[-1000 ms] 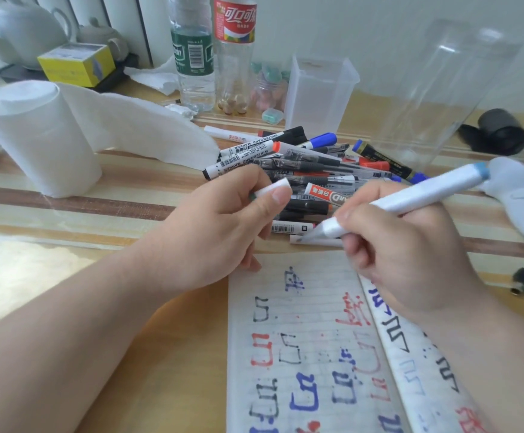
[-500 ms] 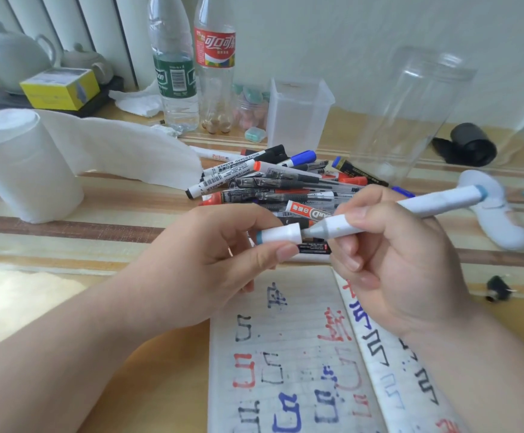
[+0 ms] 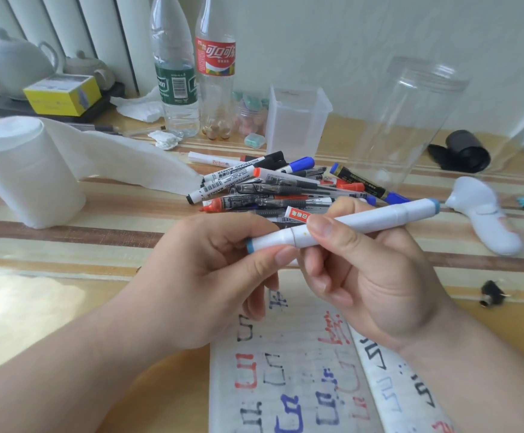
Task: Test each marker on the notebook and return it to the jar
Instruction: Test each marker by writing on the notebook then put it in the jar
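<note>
The white marker with pale blue ends is now seen closed. A second earlier its bare tip was held at the top edge of the lined notebook, and the white cap with a blue end was kept apart in the left hand. Half a second ago the cap was being brought up to the tip. It is now seated on the left end of the barrel, and the marker is held level in the air above the top of the notebook, in front of the loose pile of markers and pens.

From this it is judged that the test of this marker is finished and only its return remains. The tall clear plastic jar stands well apart, beyond the pile and to the right.

The cap end is pinched between the left thumb and the curled left fingers. The barrel is gripped in the right hand, with the right thumb pressed on top and the other fingers folded beneath. Neither hand is spread.
</note>
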